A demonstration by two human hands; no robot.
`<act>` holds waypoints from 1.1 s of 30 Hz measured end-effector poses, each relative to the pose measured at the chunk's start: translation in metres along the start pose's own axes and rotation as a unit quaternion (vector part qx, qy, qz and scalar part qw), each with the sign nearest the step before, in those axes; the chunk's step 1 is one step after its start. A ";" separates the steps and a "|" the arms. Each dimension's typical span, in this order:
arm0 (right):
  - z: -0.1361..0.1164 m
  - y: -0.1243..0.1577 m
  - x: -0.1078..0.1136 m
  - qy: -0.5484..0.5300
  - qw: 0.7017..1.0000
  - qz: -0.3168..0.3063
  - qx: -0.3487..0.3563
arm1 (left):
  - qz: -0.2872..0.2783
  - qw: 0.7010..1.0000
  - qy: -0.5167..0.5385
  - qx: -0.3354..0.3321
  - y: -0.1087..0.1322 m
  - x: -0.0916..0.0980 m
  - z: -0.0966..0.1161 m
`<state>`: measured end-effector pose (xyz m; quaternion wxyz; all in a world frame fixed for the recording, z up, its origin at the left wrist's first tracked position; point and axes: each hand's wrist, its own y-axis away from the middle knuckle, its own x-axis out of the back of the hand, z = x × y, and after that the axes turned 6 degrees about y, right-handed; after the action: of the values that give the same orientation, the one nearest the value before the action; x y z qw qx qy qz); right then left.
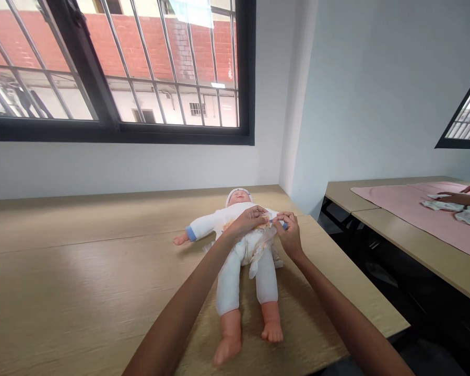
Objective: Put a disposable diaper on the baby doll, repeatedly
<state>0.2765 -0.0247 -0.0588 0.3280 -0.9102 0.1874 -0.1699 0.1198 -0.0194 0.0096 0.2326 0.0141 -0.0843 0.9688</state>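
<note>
Daylight from a barred window [113, 68] falls across a pale wood-grain surface [82, 271]. Near its far edge, the left hand [248, 220] has its fingers [258, 211] curled and close together, their tips pressing on the chest of a white jacket [215, 222]. Just beside it, the right hand [290, 236] pinches a narrow white strip [276, 220] between thumb and forefinger, close to a blue cuff [284, 225]; exactly what the strip is attached to is too small to tell. Judging by the hands, the work in hand is at the jacket's front. The jacket is on a baby doll [243, 245] lying on its back mid-surface, head toward the far edge and feet toward the near edge. A flap of its nappy [254, 266] hangs loose, held by neither hand. On a neighbouring table [360, 196], another person's hand [450, 198] touches a patterned white cloth [442, 206] on a pink mat [399, 203].
</note>
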 end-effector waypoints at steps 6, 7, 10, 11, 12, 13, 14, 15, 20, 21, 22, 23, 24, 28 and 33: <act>0.002 -0.001 0.001 -0.008 1.000 -0.011 -0.012 | 0.003 1.000 -0.006 -0.014 -0.002 0.002 -0.004; 0.001 -0.001 0.001 -0.008 1.000 -0.013 -0.016 | 0.003 1.000 -0.008 -0.012 -0.002 0.002 -0.004; 0.001 -0.001 0.001 -0.009 1.000 -0.008 -0.025 | 0.003 1.000 -0.009 -0.007 -0.002 0.002 -0.005; 0.001 -0.001 0.001 -0.009 1.000 -0.006 -0.026 | 0.000 1.000 -0.006 -0.007 -0.002 0.003 -0.005; 0.001 -0.001 0.001 -0.010 1.000 -0.005 -0.025 | -0.005 1.000 -0.004 -0.006 -0.002 0.003 -0.006; 0.001 -0.001 0.001 -0.011 1.000 -0.006 -0.024 | -0.007 1.000 -0.003 -0.006 -0.002 0.003 -0.006; 0.002 -0.001 0.001 -0.012 1.000 -0.008 -0.023 | -0.007 1.000 -0.004 -0.006 -0.002 0.003 -0.006; 0.002 -0.001 0.001 -0.015 1.000 -0.011 -0.022 | -0.006 1.000 -0.005 -0.006 -0.002 0.003 -0.006; 0.002 0.000 0.000 -0.013 1.000 -0.015 -0.012 | 0.009 1.000 -0.003 -0.004 0.000 0.001 -0.004; 0.001 0.001 0.001 -0.005 1.000 -0.011 -0.006 | 0.012 1.000 -0.003 -0.003 0.000 0.000 -0.003; 0.001 0.001 0.001 0.006 1.000 -0.005 0.006 | 0.015 1.000 -0.004 -0.003 0.001 0.000 -0.002; -0.001 0.001 0.002 0.022 0.999 -0.001 0.026 | 0.020 1.000 -0.007 -0.006 0.001 -0.001 -0.001; -0.002 0.002 0.003 0.044 0.998 0.000 0.055 | 0.024 1.000 -0.010 -0.012 0.001 -0.001 0.000; -0.007 0.005 0.007 0.182 0.964 -0.015 0.194 | 0.031 0.998 -0.043 -0.045 0.002 -0.001 0.002; -0.007 0.007 0.010 0.249 0.935 -0.008 0.252 | 0.039 0.998 -0.036 -0.026 0.000 0.003 -0.004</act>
<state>0.2813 -0.0377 -0.0563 0.4882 -0.7273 0.2073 -0.4356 0.1168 -0.0169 0.0062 0.1916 0.0400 -0.1186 0.9734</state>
